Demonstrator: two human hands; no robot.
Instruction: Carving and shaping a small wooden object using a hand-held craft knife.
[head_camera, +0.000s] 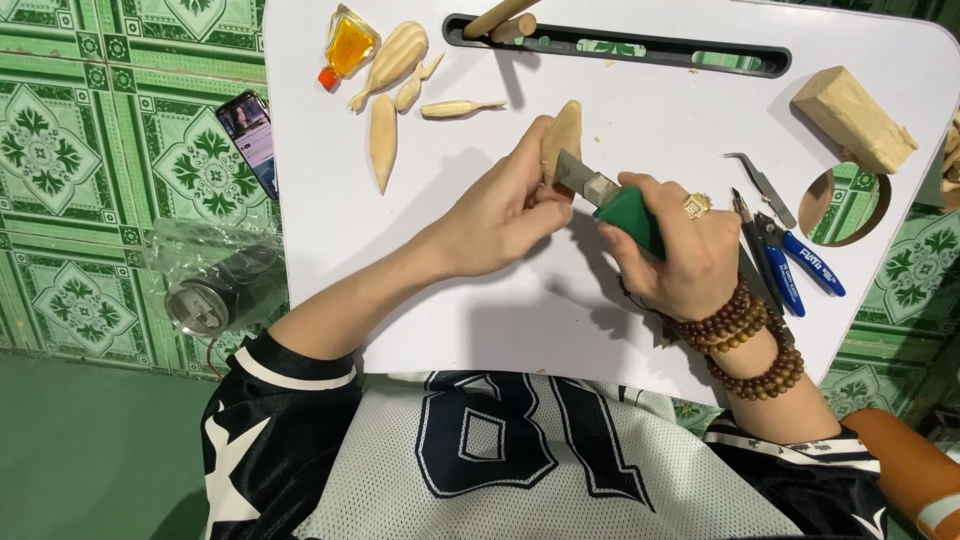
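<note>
The left hand (505, 210) pinches a small pale wooden piece (563, 135) between thumb and fingers and holds it upright, a little above the white surface (640, 110), near its middle. The fingers are closed tight on its lower part, probably so the wood does not turn under the blade. The right hand (680, 245) is wrapped around the green handle of a utility knife (605, 195); its metal blade points to the far left and touches the right edge of the wooden piece. The two hands stay close together, and the left thumb seems to support the back of the blade, which would give more control in cutting.

Far left on the surface lie several carved wooden shapes (395, 70), side by side, next to a small bottle of orange liquid (348, 45). On the right are a rough wood block (855, 118), grey tweezers (762, 185) and blue-handled cutters (800, 262), all near the right hand for easy reach. A long slot at the far edge holds two wooden sticks (505, 18).

The lower end of the wooden piece is hidden inside the left fingers, and the cutting edge itself is hard to see. On the green tiled floor (70, 200) lie a phone (252, 140) and a round metal object in a clear bag (205, 290); what it is I cannot tell.
</note>
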